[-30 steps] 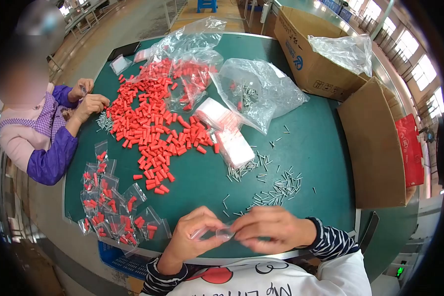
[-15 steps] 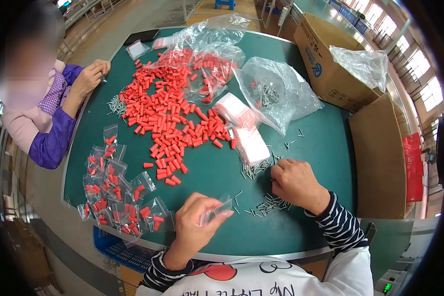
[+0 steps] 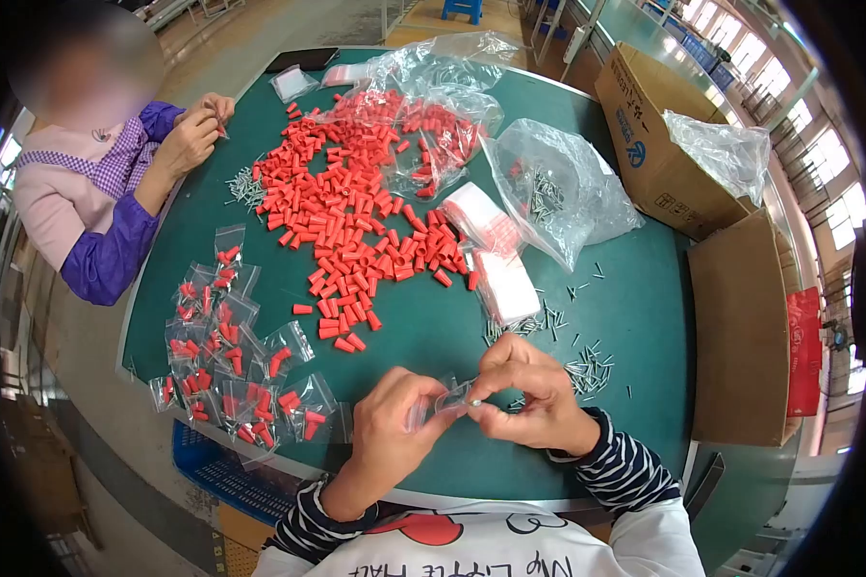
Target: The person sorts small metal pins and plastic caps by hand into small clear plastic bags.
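Observation:
My left hand [image 3: 387, 433] pinches a small clear zip bag [image 3: 451, 395] between thumb and fingers. At the bag's mouth, my right hand [image 3: 539, 399] is closed in a pinch, with a small pale screw end [image 3: 474, 404] showing at its fingertips. How many screws it holds is hidden. Just beyond the right hand lies a loose pile of silver screws [image 3: 589, 371]. A stack of empty zip bags [image 3: 506, 288] rests above it. Red plastic plugs [image 3: 356, 226] are heaped across the middle of the green table [image 3: 423, 341].
Filled bags of red plugs and screws [image 3: 236, 361] lie at the left front. A clear sack of screws [image 3: 558, 192] and cardboard boxes [image 3: 741, 327] stand on the right. Across the left edge, a co-worker's hands [image 3: 192, 135] hold a small item. A blue crate [image 3: 231, 481] sits below.
My right hand has left the screw pile and moved left to the mouth of the bag. My left hand still holds the bag. The whole view has shifted slightly.

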The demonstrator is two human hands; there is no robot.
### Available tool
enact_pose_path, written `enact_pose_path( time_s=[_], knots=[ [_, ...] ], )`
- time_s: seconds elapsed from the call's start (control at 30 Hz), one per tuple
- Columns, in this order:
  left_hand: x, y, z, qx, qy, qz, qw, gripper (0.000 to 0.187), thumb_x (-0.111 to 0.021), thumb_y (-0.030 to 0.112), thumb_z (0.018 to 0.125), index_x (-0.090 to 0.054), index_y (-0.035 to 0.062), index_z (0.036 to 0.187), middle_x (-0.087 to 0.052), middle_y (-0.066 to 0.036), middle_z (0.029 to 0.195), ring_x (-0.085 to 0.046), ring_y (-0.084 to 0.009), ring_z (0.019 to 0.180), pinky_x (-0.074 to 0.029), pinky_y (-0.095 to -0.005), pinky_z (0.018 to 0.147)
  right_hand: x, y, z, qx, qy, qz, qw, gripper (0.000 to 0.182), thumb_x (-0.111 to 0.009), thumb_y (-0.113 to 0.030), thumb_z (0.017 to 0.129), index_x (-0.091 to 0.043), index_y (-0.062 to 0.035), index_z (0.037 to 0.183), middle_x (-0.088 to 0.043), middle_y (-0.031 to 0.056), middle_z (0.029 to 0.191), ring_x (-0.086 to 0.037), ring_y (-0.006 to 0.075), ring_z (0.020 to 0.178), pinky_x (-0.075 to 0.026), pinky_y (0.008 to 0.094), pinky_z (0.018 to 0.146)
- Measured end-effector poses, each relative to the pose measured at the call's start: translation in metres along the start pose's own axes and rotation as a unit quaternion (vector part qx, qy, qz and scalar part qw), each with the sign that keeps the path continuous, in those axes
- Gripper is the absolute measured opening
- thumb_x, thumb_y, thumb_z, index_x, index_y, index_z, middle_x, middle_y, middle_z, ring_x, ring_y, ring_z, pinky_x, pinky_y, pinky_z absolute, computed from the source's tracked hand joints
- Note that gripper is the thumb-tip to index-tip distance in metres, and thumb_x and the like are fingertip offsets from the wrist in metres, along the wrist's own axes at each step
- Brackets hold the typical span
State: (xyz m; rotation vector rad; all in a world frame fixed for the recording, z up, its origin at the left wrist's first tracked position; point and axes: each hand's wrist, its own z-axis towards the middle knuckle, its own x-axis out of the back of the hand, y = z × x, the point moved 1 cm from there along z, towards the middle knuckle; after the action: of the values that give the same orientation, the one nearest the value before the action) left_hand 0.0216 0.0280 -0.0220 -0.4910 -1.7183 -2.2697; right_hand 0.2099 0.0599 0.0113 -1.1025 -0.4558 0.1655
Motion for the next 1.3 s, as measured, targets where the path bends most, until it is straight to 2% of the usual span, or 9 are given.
enact_pose_path(
  time_s=[0.17,0.27,0.47,0.67,0.83,0.87,0.97,1.07,1.3],
  knots=[
    [-0.002,0.000,0.000,-0.003,0.005,0.003,1.000,0.029,-0.084,0.002,0.066,-0.064,0.0034,0.087,-0.061,-0.006,0.080,-0.061,-0.0174,0.066,-0.049,-0.0293,0.059,-0.003,0.010,0.001,0.064,-0.038,-0.103,0.992,0.020,-0.077,-0.007,0.071,-0.071,-0.0047,0.090,-0.055,0.0059,0.083,-0.055,0.0191,0.075,-0.044,0.0298,0.063],
    [-0.002,-0.003,-0.001,0.006,0.006,0.002,1.000,0.030,-0.084,0.002,0.066,-0.064,0.0038,0.087,-0.060,-0.006,0.080,-0.060,-0.0175,0.066,-0.049,-0.0293,0.059,0.000,0.000,0.001,0.032,-0.010,-0.115,0.993,0.022,-0.076,-0.008,0.068,-0.072,-0.0070,0.090,-0.054,0.0061,0.082,-0.054,0.0209,0.074,-0.044,0.0313,0.063],
    [-0.002,-0.003,-0.001,-0.002,-0.003,0.010,1.000,0.031,-0.085,0.002,0.065,-0.063,0.0042,0.088,-0.060,-0.005,0.079,-0.058,-0.0170,0.066,-0.048,-0.0296,0.058,0.002,-0.004,0.004,0.075,-0.097,-0.220,0.968,0.030,-0.071,-0.005,0.066,-0.071,-0.0089,0.096,-0.053,0.0054,0.086,-0.055,0.0222,0.079,-0.044,0.0346,0.067],
    [0.004,-0.007,-0.004,0.015,-0.033,-0.010,0.999,0.040,-0.088,0.005,0.064,-0.064,0.0043,0.096,-0.057,-0.004,0.080,-0.055,-0.0140,0.068,-0.046,-0.0281,0.060,0.001,-0.003,0.011,0.072,-0.183,-0.319,0.927,0.020,-0.072,-0.010,0.070,-0.069,-0.0098,0.090,-0.053,0.0049,0.091,-0.055,0.0227,0.087,-0.042,0.0341,0.070],
    [0.026,0.000,0.004,0.100,-0.166,-0.147,0.970,0.060,-0.091,0.010,0.063,-0.063,0.0026,0.115,-0.056,0.000,0.085,-0.048,-0.0091,0.071,-0.042,-0.0242,0.062,0.004,-0.018,0.022,0.122,-0.208,-0.296,0.924,0.015,-0.071,-0.014,0.072,-0.071,-0.0110,0.086,-0.054,0.0058,0.097,-0.054,0.0234,0.091,-0.043,0.0345,0.073],
    [0.027,-0.003,0.006,0.061,-0.182,-0.147,0.970,0.067,-0.092,0.011,0.063,-0.061,0.0023,0.121,-0.058,0.001,0.089,-0.047,-0.0081,0.073,-0.041,-0.0231,0.063,0.004,-0.020,0.023,0.138,-0.209,-0.295,0.922,0.014,-0.070,-0.014,0.072,-0.072,-0.0113,0.086,-0.054,0.0061,0.098,-0.054,0.0236,0.091,-0.044,0.0346,0.074],
    [0.030,-0.012,0.003,0.026,-0.227,-0.125,0.966,0.068,-0.092,0.010,0.063,-0.060,0.0026,0.123,-0.060,-0.001,0.096,-0.047,-0.0077,0.075,-0.041,-0.0236,0.065,0.004,-0.029,0.028,0.152,-0.228,-0.286,0.918,0.014,-0.070,-0.015,0.072,-0.072,-0.0119,0.086,-0.054,0.0063,0.102,-0.054,0.0246,0.092,-0.044,0.0346,0.075],
    [0.029,-0.012,0.000,0.059,-0.250,-0.213,0.943,0.062,-0.090,0.017,0.068,-0.060,0.0017,0.120,-0.064,-0.007,0.107,-0.060,-0.0131,0.089,-0.050,-0.0293,0.079,0.005,-0.032,0.029,0.155,-0.248,-0.280,0.914,0.015,-0.069,-0.014,0.073,-0.073,-0.0132,0.088,-0.054,0.0062,0.103,-0.054,0.0245,0.093,-0.044,0.0347,0.076],
    [0.031,-0.014,-0.001,0.133,-0.260,-0.371,0.881,0.051,-0.088,0.005,0.069,-0.061,0.0004,0.112,-0.062,-0.002,0.102,-0.056,-0.0076,0.094,-0.049,-0.0245,0.080,0.007,-0.029,0.025,0.129,-0.233,-0.191,0.945,0.023,-0.070,-0.010,0.075,-0.073,-0.0131,0.098,-0.054,0.0072,0.107,-0.055,0.0260,0.092,-0.047,0.0360,0.078]
  ],
)
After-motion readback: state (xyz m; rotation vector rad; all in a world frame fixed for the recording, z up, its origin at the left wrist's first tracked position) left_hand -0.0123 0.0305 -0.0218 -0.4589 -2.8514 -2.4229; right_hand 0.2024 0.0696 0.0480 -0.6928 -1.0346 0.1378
